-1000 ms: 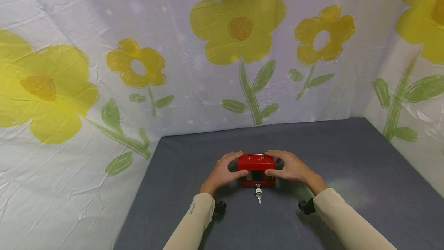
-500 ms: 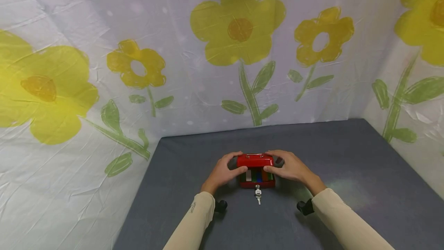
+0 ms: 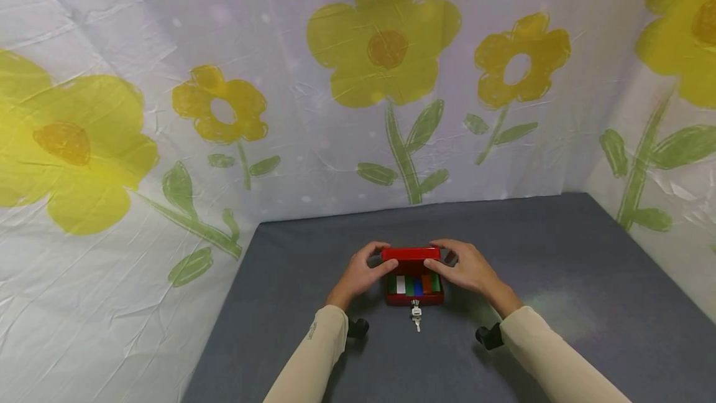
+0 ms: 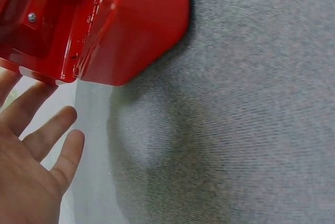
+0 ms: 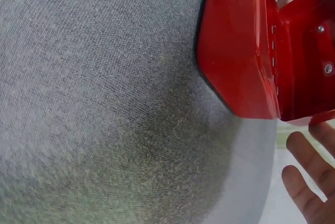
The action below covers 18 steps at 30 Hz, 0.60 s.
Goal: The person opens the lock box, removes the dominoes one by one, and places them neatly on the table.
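Note:
A small red cash box (image 3: 399, 300) stands on the grey table with its hinged lid (image 3: 411, 254) raised. Keys (image 3: 416, 314) hang from the lock at its front. Inside lie several coloured pieces (image 3: 418, 286), among them white, green, blue and orange ones. My left hand (image 3: 358, 275) holds the lid's left end, thumb on the inner side and fingers behind. At the opposite end, my right hand (image 3: 470, 269) grips the lid the same way. Both wrist views show the lid's red inside (image 4: 36, 35) with bolts and the hinge along the box's back edge.
The grey-covered tabletop (image 3: 313, 235) reaches back to a white cloth (image 3: 291, 142) printed with yellow flowers. Black wrist mounts (image 3: 358, 328) protrude from the inner side of each sleeve.
The lid has swung up and back from partly raised, with both hands moving along with it. More of the coloured pieces inside now shows, and the lid's handle has turned out of sight.

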Each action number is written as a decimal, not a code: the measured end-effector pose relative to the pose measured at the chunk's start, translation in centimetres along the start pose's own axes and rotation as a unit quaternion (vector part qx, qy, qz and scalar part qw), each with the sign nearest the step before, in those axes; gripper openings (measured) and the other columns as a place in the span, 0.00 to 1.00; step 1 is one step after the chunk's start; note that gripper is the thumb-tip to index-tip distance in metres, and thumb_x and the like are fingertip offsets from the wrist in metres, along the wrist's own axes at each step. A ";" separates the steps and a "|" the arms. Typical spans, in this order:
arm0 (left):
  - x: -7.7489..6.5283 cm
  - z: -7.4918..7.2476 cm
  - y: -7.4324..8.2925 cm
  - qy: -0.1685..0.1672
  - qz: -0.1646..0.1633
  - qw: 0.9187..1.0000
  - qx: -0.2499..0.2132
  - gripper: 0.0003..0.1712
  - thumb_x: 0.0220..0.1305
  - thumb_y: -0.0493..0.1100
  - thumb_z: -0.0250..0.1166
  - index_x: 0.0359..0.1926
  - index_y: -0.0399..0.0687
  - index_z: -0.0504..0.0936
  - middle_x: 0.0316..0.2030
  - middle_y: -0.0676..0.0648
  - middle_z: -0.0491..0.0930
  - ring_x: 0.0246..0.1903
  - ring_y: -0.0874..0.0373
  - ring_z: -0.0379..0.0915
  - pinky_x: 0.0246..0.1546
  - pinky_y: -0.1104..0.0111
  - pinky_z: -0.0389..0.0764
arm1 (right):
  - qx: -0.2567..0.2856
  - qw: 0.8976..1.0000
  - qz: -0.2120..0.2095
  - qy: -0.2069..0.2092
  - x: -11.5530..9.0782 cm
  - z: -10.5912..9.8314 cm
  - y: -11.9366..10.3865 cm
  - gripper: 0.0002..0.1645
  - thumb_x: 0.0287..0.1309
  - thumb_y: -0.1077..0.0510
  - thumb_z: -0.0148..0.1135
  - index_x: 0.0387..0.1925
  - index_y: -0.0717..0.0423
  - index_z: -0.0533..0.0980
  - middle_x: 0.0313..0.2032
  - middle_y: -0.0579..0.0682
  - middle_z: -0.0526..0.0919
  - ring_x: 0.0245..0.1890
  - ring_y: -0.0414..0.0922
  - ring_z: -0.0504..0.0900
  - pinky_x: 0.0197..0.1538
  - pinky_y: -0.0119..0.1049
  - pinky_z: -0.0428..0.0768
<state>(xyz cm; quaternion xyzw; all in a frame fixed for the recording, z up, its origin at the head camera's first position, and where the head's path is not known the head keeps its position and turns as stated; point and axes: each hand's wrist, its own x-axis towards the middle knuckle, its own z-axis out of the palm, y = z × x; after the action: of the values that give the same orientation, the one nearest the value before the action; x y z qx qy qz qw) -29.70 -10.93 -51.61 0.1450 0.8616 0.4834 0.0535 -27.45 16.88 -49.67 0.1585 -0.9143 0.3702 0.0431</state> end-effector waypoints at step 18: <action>1.5 0.7 0.5 0.054 -0.026 0.998 -0.030 0.35 0.66 0.71 0.61 0.61 0.53 0.77 0.58 0.48 0.82 0.60 0.50 0.75 0.63 0.47 0.75 | -0.023 0.993 -0.100 0.064 -0.4 0.1 0.4 0.46 0.58 0.48 0.74 0.75 0.47 0.66 0.41 0.53 0.82 0.34 0.48 0.78 0.31 0.32 0.72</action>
<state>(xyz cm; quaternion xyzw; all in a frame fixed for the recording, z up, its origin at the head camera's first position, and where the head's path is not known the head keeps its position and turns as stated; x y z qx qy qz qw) -30.88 -9.60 -51.46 0.0944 0.8520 0.5144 0.0234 -27.21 17.21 -50.05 0.2237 -0.8975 0.3525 0.1420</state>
